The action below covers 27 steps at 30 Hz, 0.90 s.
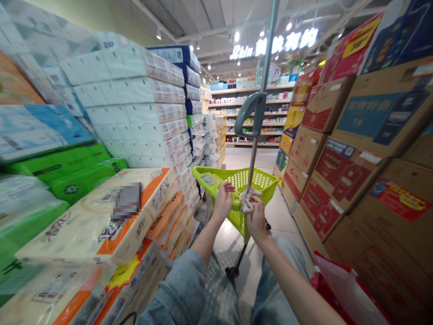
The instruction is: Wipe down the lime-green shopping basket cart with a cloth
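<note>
- Right hand (256, 222), just below centre frame: fingers closed on a crumpled white cloth (248, 201), at the pole.
- Left hand (223, 201), to its left: fingers half curled at the rim of the green basket (269, 189); can't tell if it grips the rim.
- Basket: centre frame, wheels below it.
- Metal pole (256, 151): rises from basket to top edge, slightly tilted, grey handle (260, 115) partway up.
- Cloth bunched against pole, by basket rim; can't tell if it wraps all round.
- Left of frame: stacked white packs (125, 97); beige pack (84, 216) lower left, pixelated item (126, 201) on top.
- Right of frame: stacked cartons (365, 117); red bag (321, 291) lower right.
- Upper centre: stocked shelves (252, 103) in background.
</note>
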{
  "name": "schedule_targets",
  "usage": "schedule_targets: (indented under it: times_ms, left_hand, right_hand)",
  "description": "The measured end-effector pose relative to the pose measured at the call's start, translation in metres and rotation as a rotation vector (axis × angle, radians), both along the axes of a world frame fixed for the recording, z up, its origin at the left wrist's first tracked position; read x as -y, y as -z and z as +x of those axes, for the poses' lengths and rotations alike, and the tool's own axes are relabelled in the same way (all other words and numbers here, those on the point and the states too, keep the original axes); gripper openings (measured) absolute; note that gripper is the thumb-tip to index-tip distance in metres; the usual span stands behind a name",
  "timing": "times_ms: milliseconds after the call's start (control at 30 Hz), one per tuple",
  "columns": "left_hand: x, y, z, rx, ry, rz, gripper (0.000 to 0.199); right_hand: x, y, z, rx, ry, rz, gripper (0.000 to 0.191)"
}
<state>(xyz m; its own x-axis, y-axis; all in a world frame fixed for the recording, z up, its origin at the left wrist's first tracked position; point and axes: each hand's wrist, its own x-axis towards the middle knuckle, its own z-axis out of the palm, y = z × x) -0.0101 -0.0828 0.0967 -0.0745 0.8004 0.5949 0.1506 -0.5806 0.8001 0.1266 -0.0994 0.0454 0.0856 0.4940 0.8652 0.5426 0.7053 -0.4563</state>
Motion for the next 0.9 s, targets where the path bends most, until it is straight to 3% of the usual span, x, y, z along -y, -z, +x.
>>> schedule_targets:
  times_ms: [200,633,733,900]
  left_hand:
    - [0.003,-0.002,0.003,0.073,0.004,-0.010,0.027]
    - [0.007,-0.005,0.002,0.197,0.089,-0.057,0.021]
    - [0.008,-0.005,0.004,0.238,0.107,-0.082,0.020]
    - [0.012,-0.008,0.004,0.323,0.177,-0.142,0.020]
  right_hand:
    - [0.008,-0.006,-0.006,0.032,-0.039,0.038,0.009]
    - [0.041,0.004,0.003,0.212,-0.129,0.040,0.014]
    - [0.039,-0.004,-0.013,0.246,-0.144,0.019,0.017]
    - [0.011,-0.029,-0.033,0.286,0.014,-0.082,0.018]
